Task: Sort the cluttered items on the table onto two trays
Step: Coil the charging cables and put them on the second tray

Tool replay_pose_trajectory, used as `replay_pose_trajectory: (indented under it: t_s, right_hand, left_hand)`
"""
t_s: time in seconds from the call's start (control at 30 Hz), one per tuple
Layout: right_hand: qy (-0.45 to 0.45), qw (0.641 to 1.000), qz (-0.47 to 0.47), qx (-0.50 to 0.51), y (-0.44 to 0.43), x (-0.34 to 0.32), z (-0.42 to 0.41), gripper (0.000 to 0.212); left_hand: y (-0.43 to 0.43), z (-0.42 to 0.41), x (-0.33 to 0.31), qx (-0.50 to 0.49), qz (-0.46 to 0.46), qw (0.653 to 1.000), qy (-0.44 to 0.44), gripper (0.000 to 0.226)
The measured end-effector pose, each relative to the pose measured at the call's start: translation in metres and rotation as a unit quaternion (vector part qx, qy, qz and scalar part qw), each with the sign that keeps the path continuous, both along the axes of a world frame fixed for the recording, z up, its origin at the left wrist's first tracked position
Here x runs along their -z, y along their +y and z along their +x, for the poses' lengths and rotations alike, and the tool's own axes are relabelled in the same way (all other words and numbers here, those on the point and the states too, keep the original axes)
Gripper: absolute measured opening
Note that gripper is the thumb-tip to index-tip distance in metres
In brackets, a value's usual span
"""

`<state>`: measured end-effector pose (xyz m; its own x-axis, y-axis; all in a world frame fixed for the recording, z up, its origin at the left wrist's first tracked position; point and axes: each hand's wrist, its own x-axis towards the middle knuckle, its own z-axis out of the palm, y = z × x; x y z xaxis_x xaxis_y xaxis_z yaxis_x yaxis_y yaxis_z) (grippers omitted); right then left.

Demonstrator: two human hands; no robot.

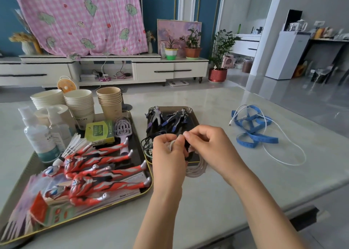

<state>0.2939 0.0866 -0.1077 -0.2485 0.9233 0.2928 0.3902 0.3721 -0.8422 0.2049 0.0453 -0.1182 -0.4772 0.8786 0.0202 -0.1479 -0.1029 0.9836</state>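
Both my hands meet over the near end of the small dark tray. My left hand and my right hand pinch a coiled grey-white cable, whose loops hang over the tray's near edge onto the table. Two dark purple-blue figures and a black cable lie in that tray. The big dark tray at the left holds several red-silver figures, a shuttlecock, a green box, a lilac hairbrush, bottles and paper cups.
A blue measuring tape and a white charging cable lie loose on the marble table to the right. Stacked paper cups and spray bottles stand at the big tray's far left. The table edge runs close on the right.
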Motion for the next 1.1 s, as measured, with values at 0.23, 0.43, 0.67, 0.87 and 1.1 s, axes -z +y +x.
replay_pose_trajectory:
  t_s: [0.23, 0.43, 0.67, 0.87, 1.1]
  right_hand:
    - [-0.011, 0.999, -0.042, -0.015, -0.001, -0.005, 0.005, 0.018]
    - [0.008, 0.996, -0.081, -0.027, -0.005, -0.004, 0.004, 0.018]
    - [0.008, 0.993, -0.116, -0.016, -0.005, -0.003, 0.008, 0.01]
    - [0.005, 0.996, -0.092, -0.016, -0.005, -0.002, 0.009, 0.006]
    - [-0.086, 0.987, -0.064, -0.12, -0.007, -0.012, 0.012, 0.032]
  left_hand:
    - [0.001, -0.003, 0.001, 0.035, -0.018, 0.999, 0.034, 0.02]
    - [-0.001, -0.005, -0.002, 0.089, -0.042, 0.993, 0.059, 0.02]
    - [0.001, -0.007, 0.003, 0.124, -0.103, 0.986, 0.036, 0.037]
    - [-0.001, -0.01, 0.004, 0.128, -0.136, 0.982, 0.004, 0.03]
    - [0.001, -0.015, 0.004, 0.083, -0.116, 0.987, -0.075, 0.03]
